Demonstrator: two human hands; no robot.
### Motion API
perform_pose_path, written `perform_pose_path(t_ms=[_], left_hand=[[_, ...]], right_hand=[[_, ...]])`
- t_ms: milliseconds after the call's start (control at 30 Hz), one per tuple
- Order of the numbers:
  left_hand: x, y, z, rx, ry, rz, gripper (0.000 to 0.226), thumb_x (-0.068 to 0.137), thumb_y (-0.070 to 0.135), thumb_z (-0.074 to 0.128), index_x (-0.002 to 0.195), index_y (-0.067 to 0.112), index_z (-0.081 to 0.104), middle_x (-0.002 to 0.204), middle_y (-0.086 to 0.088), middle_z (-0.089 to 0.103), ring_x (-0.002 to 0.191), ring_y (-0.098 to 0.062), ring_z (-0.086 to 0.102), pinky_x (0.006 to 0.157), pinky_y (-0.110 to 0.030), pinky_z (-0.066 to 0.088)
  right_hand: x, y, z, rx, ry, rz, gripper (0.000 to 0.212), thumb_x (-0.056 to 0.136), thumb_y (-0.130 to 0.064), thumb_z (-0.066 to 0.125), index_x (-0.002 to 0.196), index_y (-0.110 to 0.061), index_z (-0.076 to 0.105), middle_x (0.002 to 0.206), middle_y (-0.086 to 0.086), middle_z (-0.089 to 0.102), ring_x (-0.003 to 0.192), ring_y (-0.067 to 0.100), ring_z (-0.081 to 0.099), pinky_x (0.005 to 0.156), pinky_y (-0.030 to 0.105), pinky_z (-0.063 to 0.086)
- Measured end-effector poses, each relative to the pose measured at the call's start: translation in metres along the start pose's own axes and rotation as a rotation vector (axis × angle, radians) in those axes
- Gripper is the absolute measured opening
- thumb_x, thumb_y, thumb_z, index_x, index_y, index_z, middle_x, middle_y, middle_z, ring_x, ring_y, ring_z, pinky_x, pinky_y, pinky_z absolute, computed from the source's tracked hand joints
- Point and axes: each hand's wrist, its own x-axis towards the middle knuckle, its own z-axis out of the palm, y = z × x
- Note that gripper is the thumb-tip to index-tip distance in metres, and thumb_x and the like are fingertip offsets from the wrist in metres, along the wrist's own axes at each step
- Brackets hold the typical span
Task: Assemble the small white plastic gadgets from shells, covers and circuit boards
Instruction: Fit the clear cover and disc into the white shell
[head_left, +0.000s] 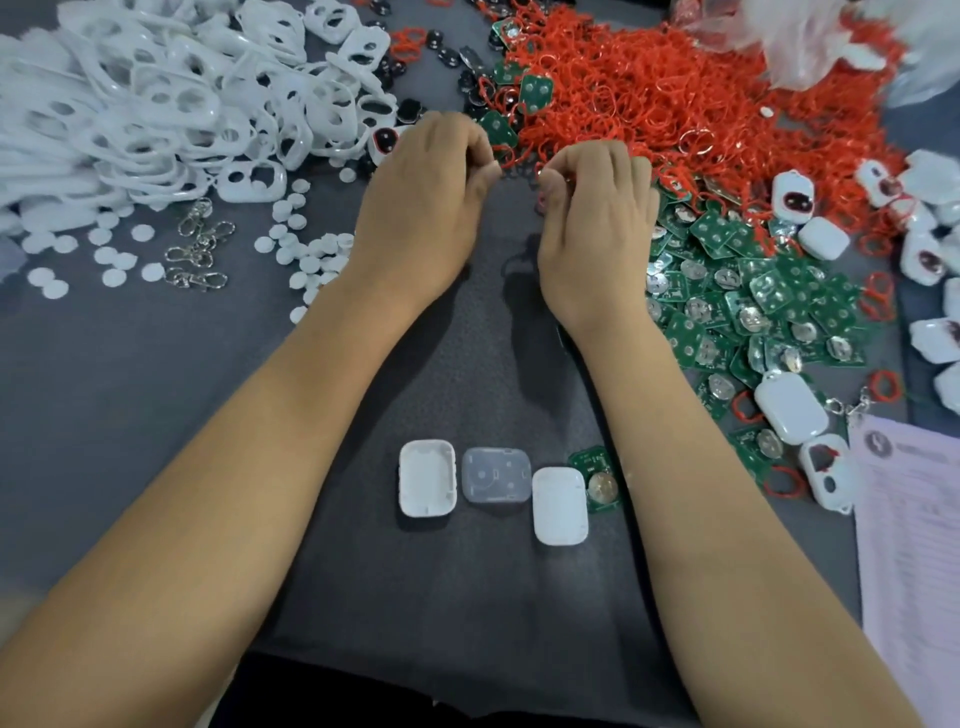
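Note:
Both my hands reach to the near edge of a big pile of red rubber rings (675, 93). My left hand (426, 192) has its fingers curled with the tips pinched together; what they hold is hidden. My right hand (597, 208) is curled too, and a bit of red ring shows under its thumb. Close to me on the dark cloth lie an open white shell (427, 486), a translucent cover (496, 482), a white shell lying dome side up (560, 505) and a green circuit board (597, 480) with a coin cell. None of these is touched.
White frames (156, 104) are heaped at the far left, with white discs (301, 244) and metal clasps (200, 249) below them. Green boards (737, 301) are piled on the right, beside white gadgets (924, 208), a printed sheet (909, 519) and a plastic bag (831, 41).

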Motion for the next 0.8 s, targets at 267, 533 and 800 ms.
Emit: perform_pose_path(t_ms=[267, 533, 800], left_hand=[[-0.050, 0.007, -0.020, -0.142, 0.037, -0.034, 0.021, 0.106, 0.020, 0.051, 0.114, 0.001, 0.055, 0.104, -0.002, 0.059, 0.092, -0.016, 0.054, 0.077, -0.033, 0.044], [-0.113, 0.012, -0.042, -0.156, -0.087, 0.025, 0.020, 0.108, 0.025, 0.049, 0.116, 0.016, 0.065, 0.108, 0.011, 0.059, 0.094, -0.003, 0.053, 0.082, -0.025, 0.045], [-0.138, 0.017, -0.051, -0.122, -0.235, -0.035, 0.013, 0.106, 0.031, 0.053, 0.111, 0.027, 0.064, 0.106, 0.015, 0.062, 0.092, -0.006, 0.056, 0.083, -0.030, 0.048]], right_hand=[[-0.027, -0.004, -0.022, 0.228, 0.167, -0.083, 0.023, 0.106, -0.023, 0.053, 0.103, -0.004, 0.065, 0.096, 0.001, 0.064, 0.088, 0.029, 0.056, 0.081, 0.046, 0.042], [-0.079, -0.005, -0.056, 0.398, 0.062, 0.047, 0.024, 0.099, -0.036, 0.066, 0.106, -0.014, 0.066, 0.095, -0.006, 0.067, 0.090, 0.020, 0.066, 0.080, 0.043, 0.054], [-0.124, -0.010, -0.073, 0.421, -0.018, 0.067, 0.011, 0.093, -0.020, 0.075, 0.103, -0.017, 0.073, 0.094, -0.006, 0.072, 0.090, 0.017, 0.065, 0.086, 0.039, 0.054]])
